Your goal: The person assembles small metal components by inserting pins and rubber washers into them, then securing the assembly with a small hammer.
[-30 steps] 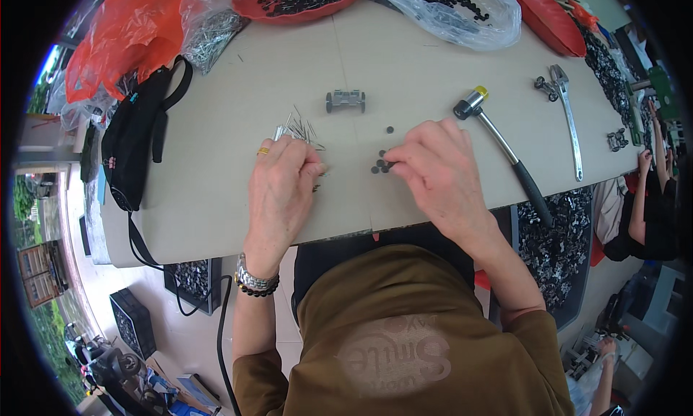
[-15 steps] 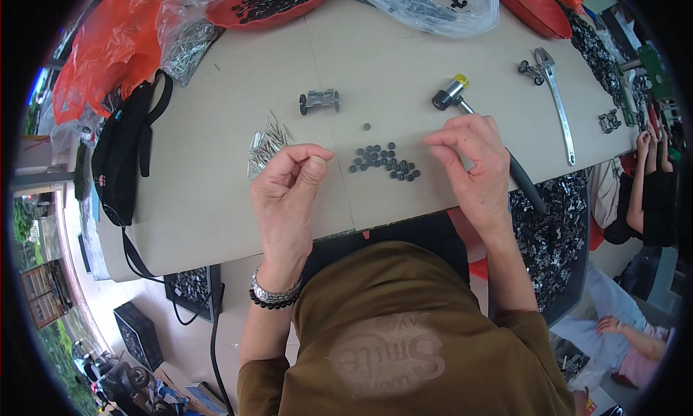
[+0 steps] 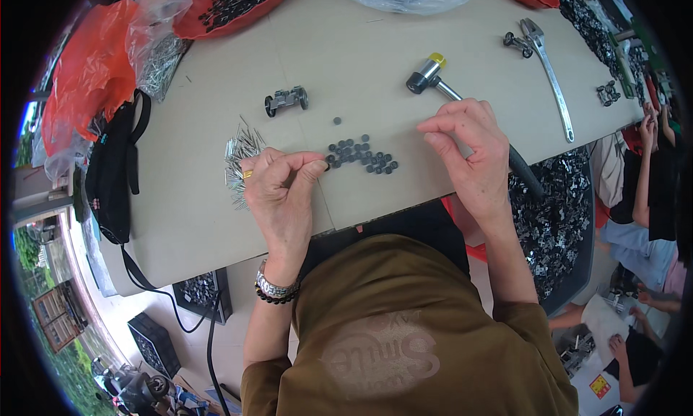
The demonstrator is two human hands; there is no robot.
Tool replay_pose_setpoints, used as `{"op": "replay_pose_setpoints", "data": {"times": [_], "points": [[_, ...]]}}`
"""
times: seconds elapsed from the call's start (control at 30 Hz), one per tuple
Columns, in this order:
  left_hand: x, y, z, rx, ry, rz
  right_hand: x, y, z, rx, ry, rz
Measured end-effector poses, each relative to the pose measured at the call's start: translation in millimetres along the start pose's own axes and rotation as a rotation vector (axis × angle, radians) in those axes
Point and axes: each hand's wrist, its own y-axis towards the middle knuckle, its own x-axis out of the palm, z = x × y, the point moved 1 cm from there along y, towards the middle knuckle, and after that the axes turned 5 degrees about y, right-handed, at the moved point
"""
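Note:
My left hand point(image 3: 281, 192) has its thumb and fingers pinched together at the left edge of a small heap of black discs point(image 3: 361, 156) on the beige table point(image 3: 361, 48). It seems to nip one disc. A bundle of thin metal pins point(image 3: 242, 156) lies just left of that hand. My right hand point(image 3: 469, 152) hovers to the right of the discs, fingers curled, over the handle of a small hammer point(image 3: 424, 73). Whether it grips anything is hidden.
A small wheeled metal part point(image 3: 286, 99) lies beyond the discs. A long wrench point(image 3: 552, 69) is at far right, a red tray of black parts point(image 3: 231, 1) and plastic bags at the back. A black bag point(image 3: 112, 171) hangs left; other people point(image 3: 650, 171) sit right.
Both hands were together on the disc heap, then drew apart. My left hand has now dropped back to the heap's left edge; my right hand has lifted away to the right, over the hammer handle.

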Motion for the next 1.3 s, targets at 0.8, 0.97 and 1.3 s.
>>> {"op": "replay_pose_setpoints", "data": {"times": [0.8,0.97,1.3], "points": [[1,-2,-1,0.053,0.103,-0.014,-1,-2,2,-0.026,0.024,-0.012],[-2,-6,0,0.147,0.242,0.023,14,-3,-5,-0.132,-0.007,-0.045],[5,-2,16,0.453,0.507,0.102,65,10,-26,-0.356,-0.112,-0.273]]}}
